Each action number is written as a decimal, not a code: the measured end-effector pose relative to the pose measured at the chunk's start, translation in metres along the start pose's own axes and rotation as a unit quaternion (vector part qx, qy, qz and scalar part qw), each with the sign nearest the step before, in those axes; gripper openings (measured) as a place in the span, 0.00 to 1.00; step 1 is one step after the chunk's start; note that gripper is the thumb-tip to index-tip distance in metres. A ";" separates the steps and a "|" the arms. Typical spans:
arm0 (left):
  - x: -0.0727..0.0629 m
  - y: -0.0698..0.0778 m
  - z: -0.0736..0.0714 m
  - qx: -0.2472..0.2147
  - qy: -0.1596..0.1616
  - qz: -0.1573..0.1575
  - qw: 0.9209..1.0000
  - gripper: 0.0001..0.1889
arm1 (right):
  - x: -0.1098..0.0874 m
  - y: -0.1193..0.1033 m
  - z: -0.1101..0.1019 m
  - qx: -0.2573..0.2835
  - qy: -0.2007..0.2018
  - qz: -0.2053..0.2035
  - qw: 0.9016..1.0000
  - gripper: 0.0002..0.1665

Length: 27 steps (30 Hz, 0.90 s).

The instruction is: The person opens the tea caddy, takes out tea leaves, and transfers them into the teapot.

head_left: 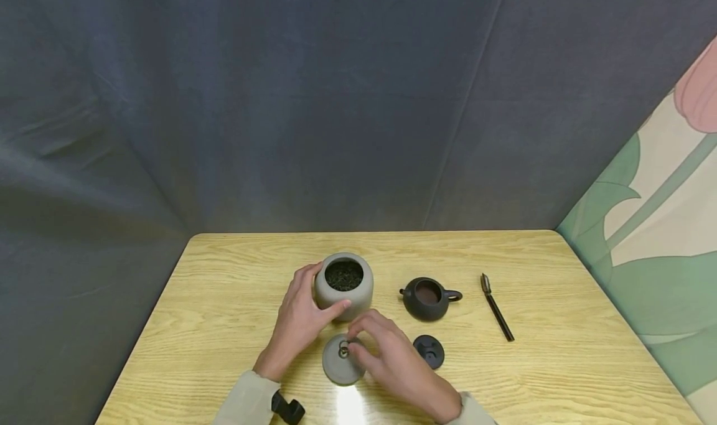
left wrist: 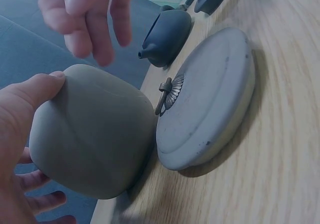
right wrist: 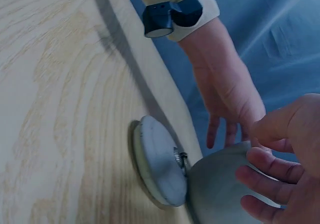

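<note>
A round grey tea jar (head_left: 361,299) stands open on the table, with dark tea leaves (head_left: 344,276) inside. My left hand (head_left: 299,323) grips its left side, thumb across the front and fingers around the far side. In front of the jar lies its grey lid (head_left: 342,374), knob side up, with a small metal ring (left wrist: 163,95) on top. Over the lid's right part hovers my right hand (head_left: 392,356). Its fingers are loosely bent and hold nothing; the left wrist view shows them apart from the lid.
To the right sits a small dark teapot (head_left: 427,313) without its lid, handle pointing right. The dark teapot lid (head_left: 429,352) lies near my right hand. Farther right is a slim black-handled tool (head_left: 498,313) with a metallic-looking end. A dark curtain (head_left: 336,114) hangs behind the table.
</note>
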<state>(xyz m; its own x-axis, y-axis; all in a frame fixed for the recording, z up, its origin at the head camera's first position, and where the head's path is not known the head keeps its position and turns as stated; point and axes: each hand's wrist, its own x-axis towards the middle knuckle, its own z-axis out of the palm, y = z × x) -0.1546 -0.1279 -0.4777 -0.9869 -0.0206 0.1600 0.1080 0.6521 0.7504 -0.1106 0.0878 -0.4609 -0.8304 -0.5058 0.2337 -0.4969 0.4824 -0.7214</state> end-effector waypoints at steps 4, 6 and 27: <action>0.000 0.000 0.000 0.000 0.001 0.001 1.000 0.51 | -0.002 -0.001 -0.007 0.000 0.010 0.008 1.000 0.10; 0.001 0.000 0.000 0.001 0.001 0.001 1.000 0.51 | -0.003 -0.001 -0.011 -0.003 0.017 0.011 1.000 0.11; 0.000 0.001 0.002 -0.007 0.004 -0.005 1.000 0.51 | -0.016 0.013 -0.045 -0.060 0.130 0.006 0.990 0.18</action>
<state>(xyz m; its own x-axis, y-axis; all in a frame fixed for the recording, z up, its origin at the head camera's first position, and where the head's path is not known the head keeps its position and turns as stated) -0.1549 -0.1263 -0.4783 -0.9869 -0.0325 0.1577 0.1006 0.6406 0.7612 -0.1148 0.1349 -0.4445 -0.8653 -0.3061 0.3969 -0.5003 0.5759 -0.6466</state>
